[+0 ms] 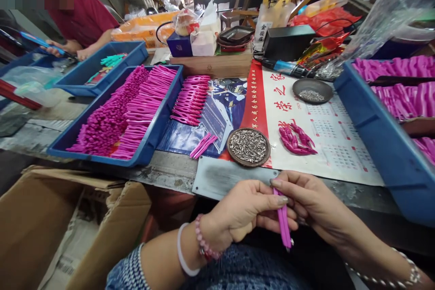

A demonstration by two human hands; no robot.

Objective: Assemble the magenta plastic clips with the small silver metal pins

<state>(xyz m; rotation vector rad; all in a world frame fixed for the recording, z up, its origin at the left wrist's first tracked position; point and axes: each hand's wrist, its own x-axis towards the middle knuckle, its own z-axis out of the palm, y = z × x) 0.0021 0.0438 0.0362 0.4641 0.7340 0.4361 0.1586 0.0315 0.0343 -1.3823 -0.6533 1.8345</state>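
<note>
In front of my lap, my left hand (249, 208) pinches a pair of slim magenta plastic strips (282, 222) between thumb and fingers. My right hand (307, 195) closes on their upper end, its thumb and fingertips pressed together there. The strips point downward, and a small shiny metal bit shows at their lower tip. Just beyond my hands stands a round dish of small metal pins (249, 146). A grey metal plate (220, 176) lies at the table edge. A few loose magenta strips (203, 146) rest left of the dish, and a heap of glossy magenta pieces (297, 139) lies right of it.
A blue tray (144, 149) full of magenta strips stands left, beside a row of magenta pieces (190, 99). Another blue bin (384, 145) stands right. An electric screwdriver (288, 68) and dark dish (312, 90) lie behind. A co-worker (84, 13) sits far left; a cardboard box (112, 231) stands below.
</note>
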